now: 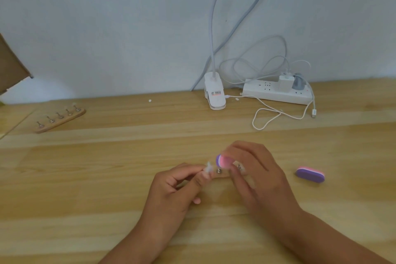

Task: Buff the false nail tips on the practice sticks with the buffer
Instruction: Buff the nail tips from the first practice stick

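Left hand (177, 184) pinches a nail tip (208, 167); right hand (248, 169) grips the buffer (222, 161) against it. Pressing too hard could pop the tip loose.

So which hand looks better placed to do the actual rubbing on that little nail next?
The right hand, probably: it grips the pink and purple buffer, held just beside the nail tip. The left hand is busy pinching that tip, so it serves as the holder.
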`<act>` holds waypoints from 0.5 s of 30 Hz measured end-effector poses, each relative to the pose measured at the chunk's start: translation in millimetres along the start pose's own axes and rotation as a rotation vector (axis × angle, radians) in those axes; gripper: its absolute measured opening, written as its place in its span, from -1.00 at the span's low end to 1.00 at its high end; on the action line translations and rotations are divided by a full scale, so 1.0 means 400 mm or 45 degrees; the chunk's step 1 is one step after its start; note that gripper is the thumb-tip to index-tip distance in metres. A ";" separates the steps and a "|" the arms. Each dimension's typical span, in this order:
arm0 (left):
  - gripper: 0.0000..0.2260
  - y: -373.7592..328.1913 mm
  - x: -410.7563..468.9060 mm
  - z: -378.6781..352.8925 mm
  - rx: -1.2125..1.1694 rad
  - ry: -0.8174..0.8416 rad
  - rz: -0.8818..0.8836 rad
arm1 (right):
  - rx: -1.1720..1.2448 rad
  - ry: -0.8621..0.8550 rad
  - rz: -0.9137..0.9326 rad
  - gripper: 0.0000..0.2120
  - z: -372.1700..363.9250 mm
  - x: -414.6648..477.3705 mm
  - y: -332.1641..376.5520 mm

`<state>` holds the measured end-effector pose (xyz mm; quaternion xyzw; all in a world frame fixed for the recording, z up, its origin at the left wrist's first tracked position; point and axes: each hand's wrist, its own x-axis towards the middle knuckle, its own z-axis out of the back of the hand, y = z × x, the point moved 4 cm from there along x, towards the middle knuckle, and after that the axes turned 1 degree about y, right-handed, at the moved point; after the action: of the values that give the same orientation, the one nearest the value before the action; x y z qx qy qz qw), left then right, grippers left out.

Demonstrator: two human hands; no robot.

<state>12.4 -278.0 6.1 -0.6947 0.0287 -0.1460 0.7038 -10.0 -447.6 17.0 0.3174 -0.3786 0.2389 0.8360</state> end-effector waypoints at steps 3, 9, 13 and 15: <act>-0.92 -0.002 -0.001 -0.004 0.034 0.049 -0.013 | 0.011 0.054 0.180 -0.81 -0.010 -0.009 0.030; -0.86 0.010 -0.001 -0.004 -0.001 0.003 0.018 | -0.089 -0.015 -0.043 -0.80 -0.002 -0.002 -0.010; -0.85 0.004 -0.003 -0.009 0.087 0.070 -0.013 | -0.020 0.080 0.189 -0.78 -0.015 -0.012 0.023; -0.85 0.006 -0.002 -0.007 0.083 0.060 -0.012 | -0.066 0.087 0.162 -0.78 -0.014 -0.009 0.015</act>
<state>11.2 -280.7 3.4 -0.6679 0.0373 -0.1666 0.7244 -13.4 -439.9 13.3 0.2627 -0.3752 0.2925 0.8394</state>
